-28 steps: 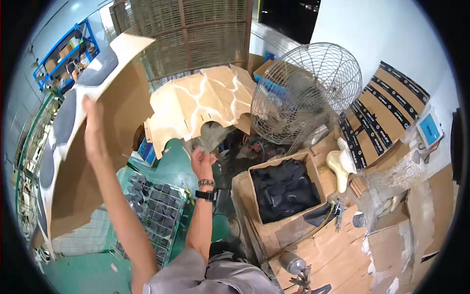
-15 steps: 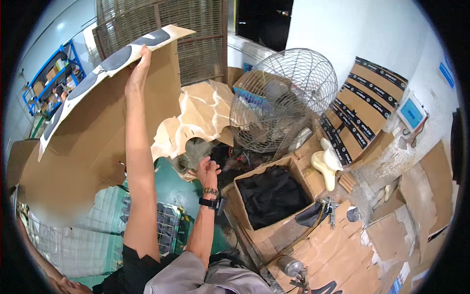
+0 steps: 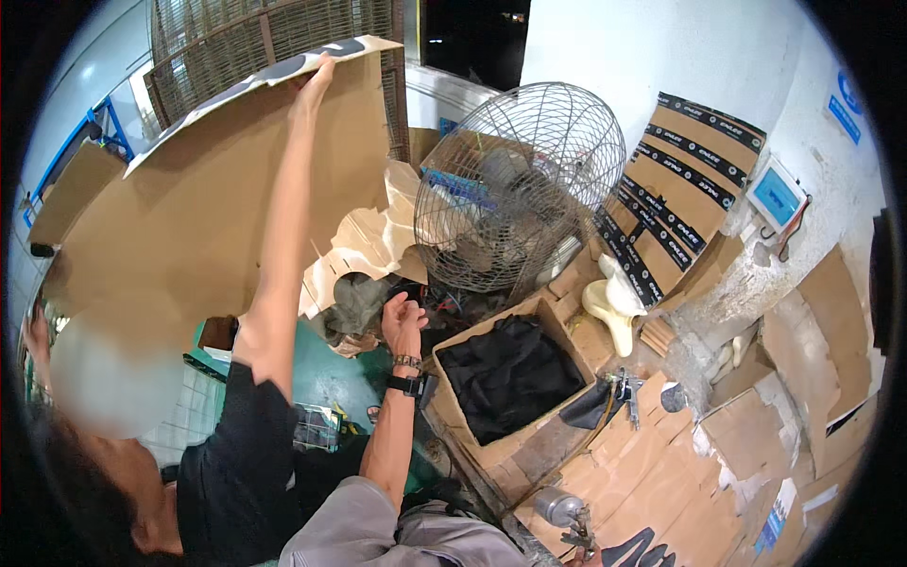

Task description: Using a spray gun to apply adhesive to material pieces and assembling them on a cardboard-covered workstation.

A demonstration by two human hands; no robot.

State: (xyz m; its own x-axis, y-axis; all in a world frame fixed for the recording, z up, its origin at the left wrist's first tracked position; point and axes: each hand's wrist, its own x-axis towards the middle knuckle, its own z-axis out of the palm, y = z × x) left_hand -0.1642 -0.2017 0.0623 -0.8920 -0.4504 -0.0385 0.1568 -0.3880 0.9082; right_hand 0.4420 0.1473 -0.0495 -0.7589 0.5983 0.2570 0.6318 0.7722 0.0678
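Apparently it's a holding step: a co-worker's hand clasps the cardboard sheet, upper left. Mid-frame, the left hand curls loosely, empty; the right hand, lower edge, I can't tell. Any shift calls for care near the fan.

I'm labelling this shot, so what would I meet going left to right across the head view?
Co-worker's hand, wearer's left hand, open cardboard box, blue-screened wall unit, blue wall sign.

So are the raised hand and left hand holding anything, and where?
Co-worker's raised hand: the cardboard sheet, by its top edge. Left hand: nothing visible in it.
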